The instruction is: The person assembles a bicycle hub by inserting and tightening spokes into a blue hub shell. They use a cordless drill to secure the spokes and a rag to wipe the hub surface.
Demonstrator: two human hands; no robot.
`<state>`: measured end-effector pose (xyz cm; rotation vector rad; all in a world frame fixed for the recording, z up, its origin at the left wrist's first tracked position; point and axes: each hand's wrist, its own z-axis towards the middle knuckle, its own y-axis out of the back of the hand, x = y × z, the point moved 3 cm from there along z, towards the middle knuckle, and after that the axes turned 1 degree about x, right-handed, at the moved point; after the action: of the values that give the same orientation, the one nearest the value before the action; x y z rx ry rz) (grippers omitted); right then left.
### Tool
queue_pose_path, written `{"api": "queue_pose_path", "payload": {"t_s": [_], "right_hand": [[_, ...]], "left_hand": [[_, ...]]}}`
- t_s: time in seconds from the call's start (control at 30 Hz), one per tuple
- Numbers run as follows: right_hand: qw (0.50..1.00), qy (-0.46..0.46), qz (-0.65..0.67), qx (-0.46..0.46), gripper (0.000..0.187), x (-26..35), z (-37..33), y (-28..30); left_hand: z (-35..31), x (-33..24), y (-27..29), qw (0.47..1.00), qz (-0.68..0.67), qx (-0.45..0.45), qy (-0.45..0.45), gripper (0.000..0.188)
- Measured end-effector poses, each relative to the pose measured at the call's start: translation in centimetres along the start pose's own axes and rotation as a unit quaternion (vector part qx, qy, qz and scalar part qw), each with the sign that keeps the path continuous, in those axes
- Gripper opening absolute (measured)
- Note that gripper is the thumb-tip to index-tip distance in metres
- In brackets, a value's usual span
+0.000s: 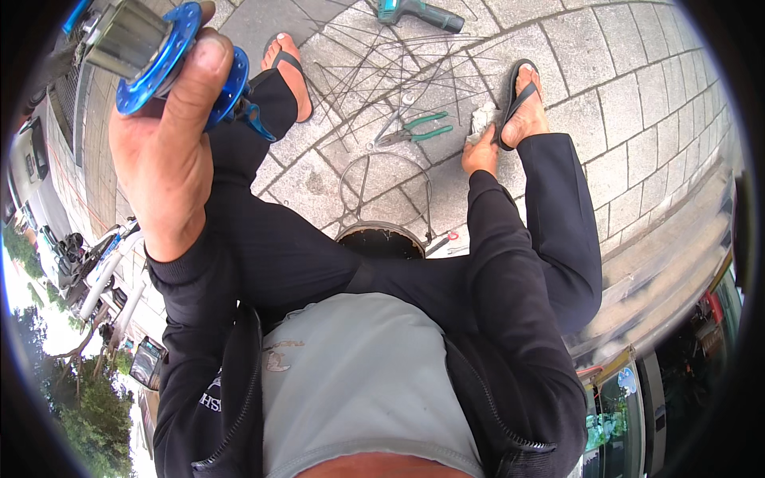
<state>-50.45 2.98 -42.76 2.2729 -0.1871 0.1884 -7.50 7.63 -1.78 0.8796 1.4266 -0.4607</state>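
Note:
Raised at the upper left, my left hand [163,159] grips a bicycle hub [142,97] with blue drilled flanges and a silver cylindrical body. The thumb presses on a flange; most of the other fingers are hidden behind the hub. Down by my right foot, my right hand [480,153] is closed on a crumpled whitish rag [483,117] close to the paving. Left of that hand lie pliers with green handles [426,119] and a slim silver wrench [388,130]. Many thin loose spokes [362,70] are spread over the paving between my feet.
A teal and black cordless drill [422,13] lies at the far side of the spokes. Between my knees stands a dark round container [381,232], with a thin wire loop [431,187] beyond it. A small red-ended tool [452,237] lies beside it. Parked bikes [100,267] stand at left.

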Motion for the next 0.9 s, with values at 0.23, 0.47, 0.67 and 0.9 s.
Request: {"api": "queue_pose_path", "payload": {"t_s": [0.23,0.47,0.67,0.9], "right_hand": [[0.993,0.027,0.047,-0.107,0.038,2.1,3.7,1.1],[0.923,0.050,0.380,-0.038,0.045,14.8,1.7,17.7],[0.694,0.314,0.643,0.072,0.031,25.1,-8.7,35.9],[0.675,0.576,0.461,0.019,0.031,32.0,-20.5,40.2]], "left_hand": [[0.5,-0.6,-2.3,0.996,0.060,0.055,-0.027,0.033],[1.4,-1.0,-3.0,0.969,0.136,-0.007,-0.207,0.036],[1.3,-4.7,-4.0,0.951,0.065,0.048,-0.299,0.033],[3.3,-6.9,-4.3,0.891,0.096,0.182,-0.405,0.051]]}}
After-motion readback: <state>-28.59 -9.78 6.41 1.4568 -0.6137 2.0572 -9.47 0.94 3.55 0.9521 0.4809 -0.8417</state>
